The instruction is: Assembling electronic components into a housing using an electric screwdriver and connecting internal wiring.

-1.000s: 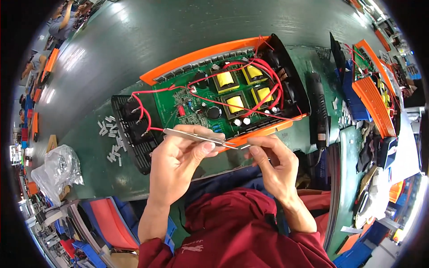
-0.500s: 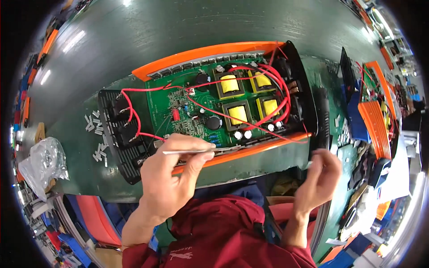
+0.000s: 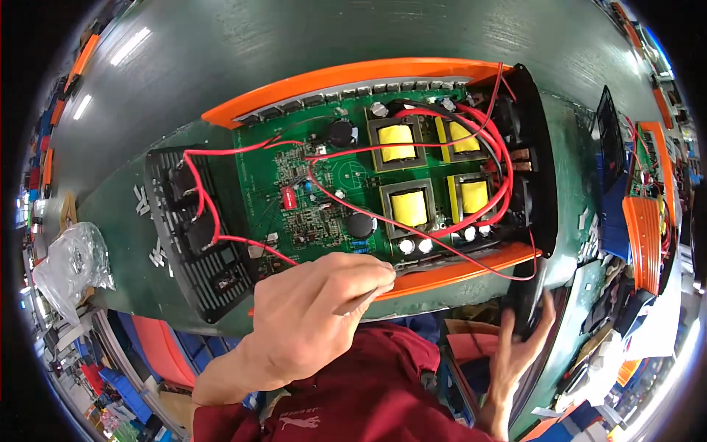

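Observation:
My left hand (image 3: pixel 320 313) is closed around a thin pair of metal tweezers (image 3: pixel 353 303). Their tips reach along the near side of an opened electronic unit with orange side walls (image 3: pixel 434 278). Inside lie a green circuit board (image 3: pixel 258 173), yellow-wrapped transformers (image 3: pixel 409 208) and looping red wires (image 3: pixel 505 177). By the unit's near right corner, my right hand (image 3: pixel 512 357) has its thumb and fingers on either side of a black cylindrical tool (image 3: pixel 527 298). The tool's upper end passes near the black end panel (image 3: pixel 541 162); its exact kind is unclear.
Small pale pieces (image 3: pixel 157 254) are scattered left of the black slotted end panel (image 3: pixel 213 276). A clear plastic bag (image 3: pixel 74 258) lies at the table's left. Another orange-walled unit (image 3: pixel 644 228) stands to the right. The bench's near edge runs below the opened unit.
My right hand has moved down to the black tool, which now lies nearer to me. My left hand has shifted right along the unit with the tweezers. The view has shifted too.

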The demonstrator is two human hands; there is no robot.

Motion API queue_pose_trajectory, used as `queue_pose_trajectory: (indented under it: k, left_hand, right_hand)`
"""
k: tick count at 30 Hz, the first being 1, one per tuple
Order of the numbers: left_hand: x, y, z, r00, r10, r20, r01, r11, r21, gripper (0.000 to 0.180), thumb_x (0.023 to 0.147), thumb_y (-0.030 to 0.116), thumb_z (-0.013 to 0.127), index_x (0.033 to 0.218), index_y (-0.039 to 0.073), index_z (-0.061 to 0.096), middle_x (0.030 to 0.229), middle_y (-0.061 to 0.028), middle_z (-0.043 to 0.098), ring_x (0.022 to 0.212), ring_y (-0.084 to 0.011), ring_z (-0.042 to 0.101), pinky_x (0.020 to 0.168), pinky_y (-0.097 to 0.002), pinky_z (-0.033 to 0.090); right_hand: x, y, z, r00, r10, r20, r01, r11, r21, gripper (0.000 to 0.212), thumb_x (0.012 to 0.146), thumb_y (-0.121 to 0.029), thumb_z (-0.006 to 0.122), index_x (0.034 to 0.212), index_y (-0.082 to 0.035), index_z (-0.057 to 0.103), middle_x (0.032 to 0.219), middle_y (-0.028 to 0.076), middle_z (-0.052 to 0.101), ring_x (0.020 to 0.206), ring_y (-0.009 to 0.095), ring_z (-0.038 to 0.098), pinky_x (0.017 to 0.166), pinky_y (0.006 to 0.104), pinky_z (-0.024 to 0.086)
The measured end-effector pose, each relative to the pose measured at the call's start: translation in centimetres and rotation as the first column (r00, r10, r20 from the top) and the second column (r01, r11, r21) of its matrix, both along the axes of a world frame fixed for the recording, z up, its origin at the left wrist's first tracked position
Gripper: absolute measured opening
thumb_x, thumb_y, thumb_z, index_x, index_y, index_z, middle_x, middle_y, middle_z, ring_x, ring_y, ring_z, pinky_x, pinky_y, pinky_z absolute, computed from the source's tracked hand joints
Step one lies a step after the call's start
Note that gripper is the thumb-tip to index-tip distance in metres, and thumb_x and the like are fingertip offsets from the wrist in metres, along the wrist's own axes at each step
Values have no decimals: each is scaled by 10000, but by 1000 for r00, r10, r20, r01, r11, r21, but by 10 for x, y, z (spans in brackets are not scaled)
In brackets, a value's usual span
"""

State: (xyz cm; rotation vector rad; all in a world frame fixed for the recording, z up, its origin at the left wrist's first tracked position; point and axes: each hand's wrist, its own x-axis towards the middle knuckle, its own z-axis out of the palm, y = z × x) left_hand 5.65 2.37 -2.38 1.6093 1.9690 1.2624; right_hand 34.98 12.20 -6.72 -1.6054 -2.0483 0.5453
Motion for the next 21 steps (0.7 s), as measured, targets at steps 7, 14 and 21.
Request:
queue_pose_trajectory:
  k: [7, 14, 21]
  left_hand:
    - [0, 4, -10, 991, 16, -131, -12, 999, 32, 266, 810, 27, 801, 1036, 62, 664, 932, -58, 752, 759, -214, 732, 595, -301, 548]
    - [2, 3, -2, 992, 0, -124, -1, 1000, -7, 198, 853, -50, 754, 1004, 17, 646, 903, -148, 753, 799, -276, 754, 684, -335, 604]
    - [0, 0, -4, 984, 29, -175, -21, 999, 46, 183, 849, -3, 768, 997, 28, 664, 917, -110, 753, 787, -252, 744, 644, -328, 571]
  right_hand:
    - [32, -76, 2, 862, -341, -375, -165, 511, -844, 424, 763, -156, 796, 1114, -40, 588, 833, -8, 603, 681, 95, 542, 616, 251, 443]
    - [18, -100, -9, 891, 158, -425, -443, 504, -741, 425, 1026, -401, 494, 1187, -11, 544, 849, 72, 650, 681, 150, 570, 650, 318, 471]
    - [16, -102, -18, 874, 182, -451, -473, 532, -702, 815, 1035, -675, 185, 1225, 33, 539, 831, 94, 658, 698, 165, 603, 663, 332, 482]
